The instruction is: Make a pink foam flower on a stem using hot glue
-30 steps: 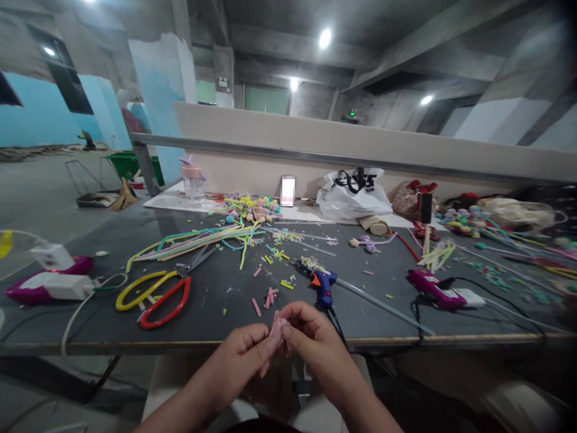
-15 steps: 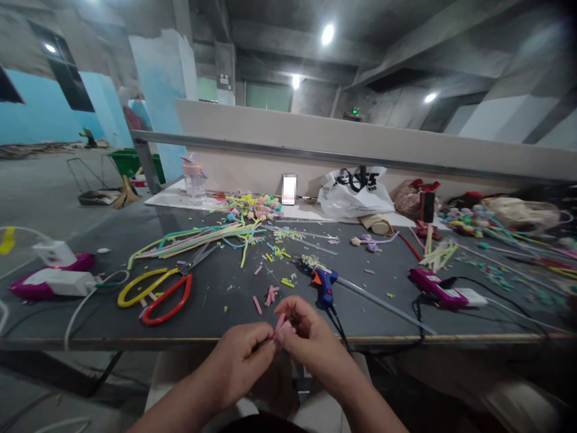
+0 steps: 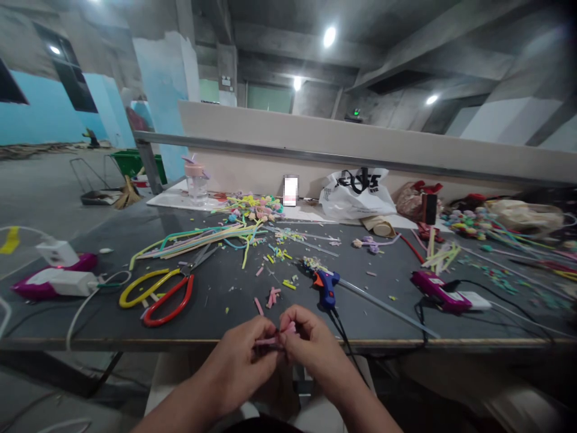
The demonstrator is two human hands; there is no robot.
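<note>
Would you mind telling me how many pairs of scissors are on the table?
2: the red-handled scissors and the yellow-handled scissors lie crossed, left of the hands. Others may hide under clutter.

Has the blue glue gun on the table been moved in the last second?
No. The blue glue gun lies in the same spot beside the clear glue stick, just past the hands; only the camera shifted slightly.

Bare table strip (image 3: 216, 313) ahead; scissors (image 3: 169, 294) left, glue gun (image 3: 327, 285) and cord right.
</note>
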